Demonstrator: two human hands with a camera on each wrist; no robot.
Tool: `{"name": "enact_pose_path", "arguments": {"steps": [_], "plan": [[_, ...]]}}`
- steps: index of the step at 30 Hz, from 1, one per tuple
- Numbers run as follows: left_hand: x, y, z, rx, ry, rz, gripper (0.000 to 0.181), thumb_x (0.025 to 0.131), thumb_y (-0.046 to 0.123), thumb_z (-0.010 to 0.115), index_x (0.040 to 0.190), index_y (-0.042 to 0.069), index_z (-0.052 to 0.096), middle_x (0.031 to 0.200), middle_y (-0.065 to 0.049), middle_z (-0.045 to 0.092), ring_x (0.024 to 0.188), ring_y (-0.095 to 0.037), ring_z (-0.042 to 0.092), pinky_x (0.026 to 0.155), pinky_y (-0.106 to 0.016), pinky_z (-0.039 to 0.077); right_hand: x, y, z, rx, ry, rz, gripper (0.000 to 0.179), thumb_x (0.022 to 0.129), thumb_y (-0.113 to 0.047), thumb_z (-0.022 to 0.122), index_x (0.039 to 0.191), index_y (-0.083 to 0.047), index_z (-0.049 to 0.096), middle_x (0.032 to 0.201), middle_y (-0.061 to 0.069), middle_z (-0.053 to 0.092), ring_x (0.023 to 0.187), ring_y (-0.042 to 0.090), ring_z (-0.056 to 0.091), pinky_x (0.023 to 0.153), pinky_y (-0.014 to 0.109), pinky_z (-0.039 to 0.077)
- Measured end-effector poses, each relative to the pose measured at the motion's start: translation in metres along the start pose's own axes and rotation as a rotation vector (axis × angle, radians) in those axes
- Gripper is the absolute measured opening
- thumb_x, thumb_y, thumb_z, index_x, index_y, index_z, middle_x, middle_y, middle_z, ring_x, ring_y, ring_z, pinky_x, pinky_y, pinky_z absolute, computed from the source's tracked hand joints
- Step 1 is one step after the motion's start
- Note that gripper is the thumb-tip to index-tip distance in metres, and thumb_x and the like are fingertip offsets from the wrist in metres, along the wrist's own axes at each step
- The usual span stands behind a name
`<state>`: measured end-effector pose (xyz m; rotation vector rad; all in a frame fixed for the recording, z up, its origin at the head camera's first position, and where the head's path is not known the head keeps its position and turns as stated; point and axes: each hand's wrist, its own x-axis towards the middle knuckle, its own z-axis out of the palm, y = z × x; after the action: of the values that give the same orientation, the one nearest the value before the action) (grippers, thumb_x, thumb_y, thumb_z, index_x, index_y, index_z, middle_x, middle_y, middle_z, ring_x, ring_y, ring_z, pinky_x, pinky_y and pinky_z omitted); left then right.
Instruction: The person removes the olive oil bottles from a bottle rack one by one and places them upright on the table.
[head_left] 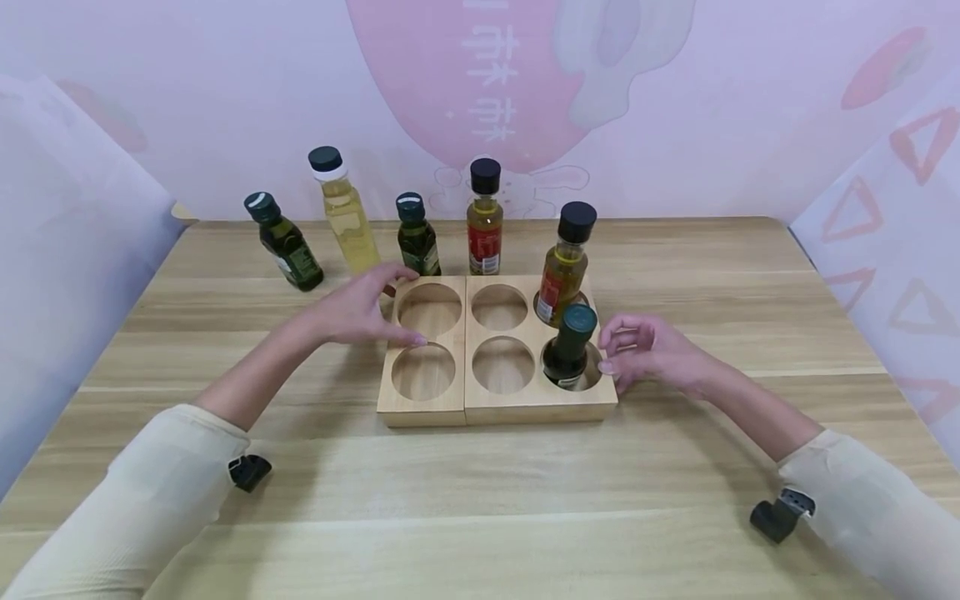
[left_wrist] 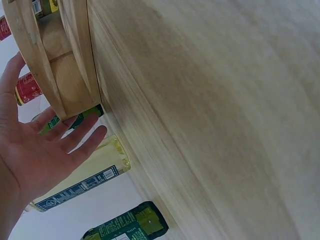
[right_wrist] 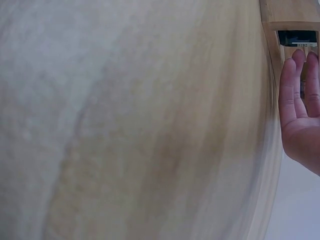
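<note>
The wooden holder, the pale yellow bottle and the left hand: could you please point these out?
Wooden holder (head_left: pixel 476 333): head view, top surface between holes.
Pale yellow bottle (head_left: pixel 348 221): head view, middle of its body.
Left hand (head_left: pixel 362 310): head view, back of the hand.

Person observed in cream-coloured sleeves, the left sleeve (head_left: pixel 161 479) finely ribbed and lightly creased, the right sleeve (head_left: pixel 873 512) matching in colour, with a small black unit (head_left: pixel 250 472) at the left cuff and a similar black unit (head_left: pixel 776 520) with dark banding at the right.
</note>
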<state>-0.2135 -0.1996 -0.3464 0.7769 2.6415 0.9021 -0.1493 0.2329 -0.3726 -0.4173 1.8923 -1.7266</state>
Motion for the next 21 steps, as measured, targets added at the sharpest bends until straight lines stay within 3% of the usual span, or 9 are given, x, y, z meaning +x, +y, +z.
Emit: {"name": "enact_pose_path", "arguments": {"steps": [9,21], "plan": [[0.0014,0.0016,-0.0016,-0.038,-0.028,0.006,0.092,0.079,0.032,0.090,0.147,-0.007,0.042,0.147,-0.026,0.048,0.126,-0.043,0.053,0.107,-0.057,0.047,0.0001,-0.0005,0.0003,-0.008,0.018,0.015,0.023,0.089,0.006,0.071,0.099,-0.011,0.062,0.083,0.002,0.065,0.072,0.019,0.065,0.068,0.038,0.064],[0.0016,0.0030,-0.0024,-0.073,-0.050,-0.027,0.092,0.081,0.030,0.090,0.149,-0.006,0.040,0.150,-0.026,0.044,0.126,-0.045,0.053,0.107,-0.057,0.047,-0.0032,-0.0028,0.0018,-0.060,0.013,-0.031,0.021,0.091,0.007,0.071,0.102,-0.008,0.061,0.085,0.003,0.067,0.072,0.020,0.067,0.068,0.038,0.064]]}}
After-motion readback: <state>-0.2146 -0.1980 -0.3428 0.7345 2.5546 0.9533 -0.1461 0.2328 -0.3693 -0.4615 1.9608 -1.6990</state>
